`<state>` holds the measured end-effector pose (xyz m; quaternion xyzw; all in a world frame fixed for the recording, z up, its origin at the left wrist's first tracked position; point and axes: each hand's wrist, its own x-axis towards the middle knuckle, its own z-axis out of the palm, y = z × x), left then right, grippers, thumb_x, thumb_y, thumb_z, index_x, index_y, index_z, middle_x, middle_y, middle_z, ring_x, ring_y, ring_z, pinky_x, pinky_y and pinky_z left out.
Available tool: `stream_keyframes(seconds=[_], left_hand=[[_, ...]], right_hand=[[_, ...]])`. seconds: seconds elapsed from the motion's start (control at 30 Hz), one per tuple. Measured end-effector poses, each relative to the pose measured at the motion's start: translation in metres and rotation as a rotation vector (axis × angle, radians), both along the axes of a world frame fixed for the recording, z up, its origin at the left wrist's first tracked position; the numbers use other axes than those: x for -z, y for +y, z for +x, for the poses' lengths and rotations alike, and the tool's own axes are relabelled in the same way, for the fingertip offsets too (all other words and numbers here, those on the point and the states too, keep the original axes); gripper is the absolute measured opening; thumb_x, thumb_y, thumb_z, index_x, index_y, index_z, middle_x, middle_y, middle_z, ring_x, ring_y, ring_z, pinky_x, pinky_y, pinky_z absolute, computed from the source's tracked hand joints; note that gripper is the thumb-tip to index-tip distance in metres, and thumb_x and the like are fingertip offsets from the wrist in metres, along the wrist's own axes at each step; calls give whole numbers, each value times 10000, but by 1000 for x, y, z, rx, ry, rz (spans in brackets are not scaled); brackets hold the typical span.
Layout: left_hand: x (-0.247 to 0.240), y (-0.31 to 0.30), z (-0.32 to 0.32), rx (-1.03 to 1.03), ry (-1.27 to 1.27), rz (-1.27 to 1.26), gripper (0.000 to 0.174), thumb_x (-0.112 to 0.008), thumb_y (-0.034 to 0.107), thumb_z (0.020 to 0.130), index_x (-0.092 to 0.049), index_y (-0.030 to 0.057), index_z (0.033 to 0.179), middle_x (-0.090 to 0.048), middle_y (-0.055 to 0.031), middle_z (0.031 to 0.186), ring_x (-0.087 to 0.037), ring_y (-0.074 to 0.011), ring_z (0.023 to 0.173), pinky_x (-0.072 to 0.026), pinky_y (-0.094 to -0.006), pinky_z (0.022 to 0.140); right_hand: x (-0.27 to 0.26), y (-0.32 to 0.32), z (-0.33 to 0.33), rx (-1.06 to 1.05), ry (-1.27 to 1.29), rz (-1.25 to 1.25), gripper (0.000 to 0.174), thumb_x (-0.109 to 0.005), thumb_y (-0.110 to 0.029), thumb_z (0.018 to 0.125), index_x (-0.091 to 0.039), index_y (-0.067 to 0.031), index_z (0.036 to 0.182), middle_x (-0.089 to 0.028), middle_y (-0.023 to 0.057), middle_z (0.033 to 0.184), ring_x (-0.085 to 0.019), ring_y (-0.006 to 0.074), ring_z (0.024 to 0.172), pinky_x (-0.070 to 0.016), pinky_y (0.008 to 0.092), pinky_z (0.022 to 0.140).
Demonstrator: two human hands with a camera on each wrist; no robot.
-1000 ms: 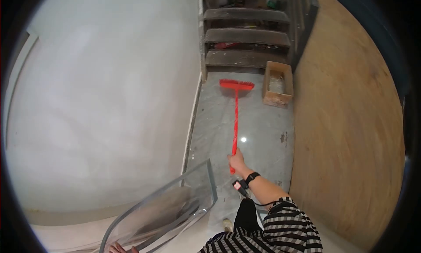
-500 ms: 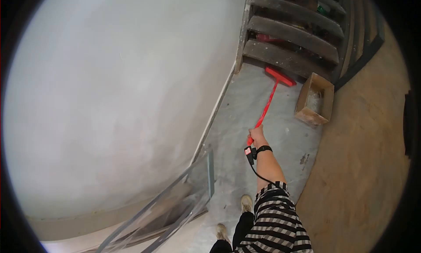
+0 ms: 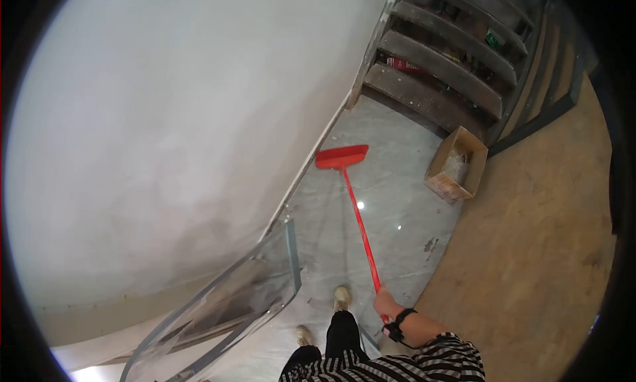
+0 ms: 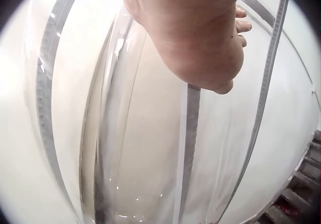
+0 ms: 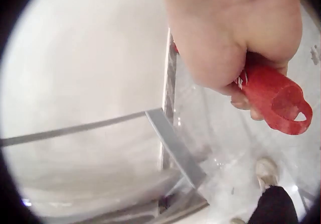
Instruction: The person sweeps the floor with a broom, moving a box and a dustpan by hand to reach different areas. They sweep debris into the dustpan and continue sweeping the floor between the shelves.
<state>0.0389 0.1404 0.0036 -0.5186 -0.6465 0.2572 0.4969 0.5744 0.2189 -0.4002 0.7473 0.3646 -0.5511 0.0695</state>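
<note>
My right hand [image 3: 387,304] grips the upper end of a red broom handle [image 3: 361,226]. In the right wrist view the handle's looped end cap [image 5: 286,103] sticks out below the palm. The red broom head [image 3: 342,157] is at floor level, its left end close to the wall's foot. My left hand [image 4: 200,33] is over a grey strip [image 4: 188,143] of a clear-panelled frame in the left wrist view. Several fingertips [image 4: 243,27] show apart at its right side; the hand hides whether they grip the strip.
Dark wooden stairs [image 3: 430,94] rise beyond the broom, with small items on them. An open cardboard box [image 3: 457,163] stands at the right by the foot of the stairs. The clear panel with grey edges [image 3: 293,249] is at lower left. A tan surface [image 3: 517,249] borders the floor.
The broom head was near the stairs by the box half a second ago. It is now farther left by the wall and nearer me, and the right hand has drawn back toward the body.
</note>
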Motion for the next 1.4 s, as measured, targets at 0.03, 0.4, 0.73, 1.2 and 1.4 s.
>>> stream_keyframes(seconds=[0.03, 0.4, 0.73, 1.2, 1.4], left_hand=[[0, 3, 2, 4, -5, -5, 881, -306, 633, 835, 11, 42, 1405, 69, -271, 1430, -84, -501, 1290, -174, -684, 962], [11, -5, -12, 145, 80, 9, 870, -343, 632, 823, -115, 27, 1406, 7, -224, 1456, -11, -418, 1335, -91, -589, 1042], [6, -45, -21, 36, -51, -41, 857, -388, 618, 814, -154, 45, 1406, -26, -260, 1444, -169, -504, 1275, -226, -656, 957], [13, -58, -41, 204, -99, 66, 680, -498, 438, 847, -301, 42, 1363, -211, -223, 1424, -153, -402, 1323, -115, -531, 1054], [14, -64, -50, 233, -118, 57, 664, -503, 440, 842, -335, 45, 1349, -229, -204, 1424, -152, -380, 1331, -102, -522, 1059]], right_hand=[[-29, -11, 4, -5, -15, -71, 399, -410, -49, 792, -292, 58, 1158, -565, 334, 903, -569, 445, 890, -448, 505, 756], [-146, -104, 63, 37, -76, 179, 466, -498, -97, 788, -410, -68, 1245, -584, 241, 950, -591, 362, 894, -471, 417, 731], [20, 136, 13, 118, -201, 324, 477, -477, -42, 778, -299, -1, 1219, -572, 306, 922, -561, 450, 883, -470, 481, 739], [-51, -142, 2, -164, -36, -243, 477, -296, -227, 911, -190, -25, 1330, -567, 311, 966, -593, 417, 850, -463, 502, 701], [-168, -154, 57, -383, -122, -163, 438, -405, -156, 867, -317, -102, 1293, -589, 264, 940, -589, 402, 875, -456, 499, 716]])
